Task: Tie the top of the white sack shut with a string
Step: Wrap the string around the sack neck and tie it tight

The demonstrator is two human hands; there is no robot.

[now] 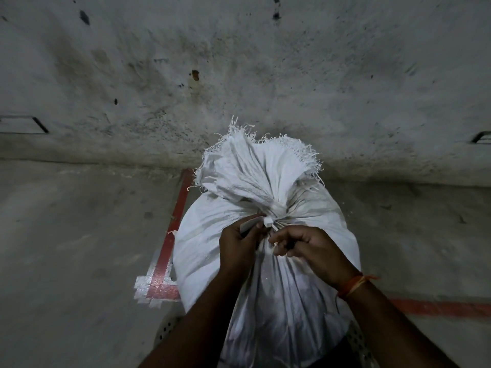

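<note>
— Fingers of the left hand (240, 241) are pinched together on one flat end of the white plastic string (268, 223), just left of the knot; what about the other side?

— Same there: the right hand (305, 248), with an orange thread band (350, 284) on its wrist, has its fingers curled shut on the other end of the string, just below the knot.

— And the sack?

— A full white woven plastic sack (265, 261) stands upright on the grey concrete floor (79, 235), beside red floor tape (172, 227), near the stained wall (239, 62). Its neck is gathered and cinched by the string, with the frayed mouth fanning out above.

— What's inside?

— Can't tell; the closed neck hides it, though the body bulges.
</note>
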